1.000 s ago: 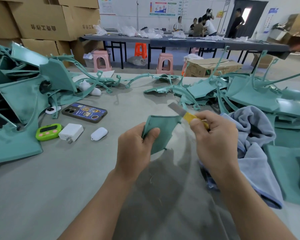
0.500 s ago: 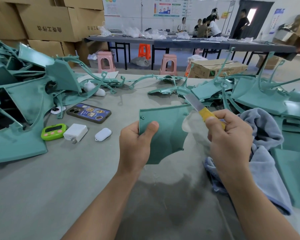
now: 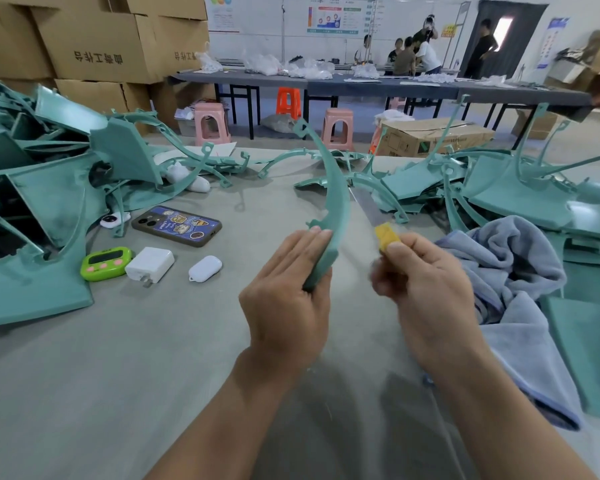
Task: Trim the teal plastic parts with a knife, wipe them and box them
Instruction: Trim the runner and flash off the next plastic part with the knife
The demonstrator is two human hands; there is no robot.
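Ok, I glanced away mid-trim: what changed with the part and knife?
The left hand turned the teal part from face-on to edge-on, rising as a curved strip. The knife in the right hand left its top edge, blade just right of it. Both grips, the cloth and phone stayed.

Nothing reads cleanly for you here. Cardboard boxes at back left carry a row of dark printed Chinese characters, too unclear to make out. Wall posters and phone case print: too small, blurred.
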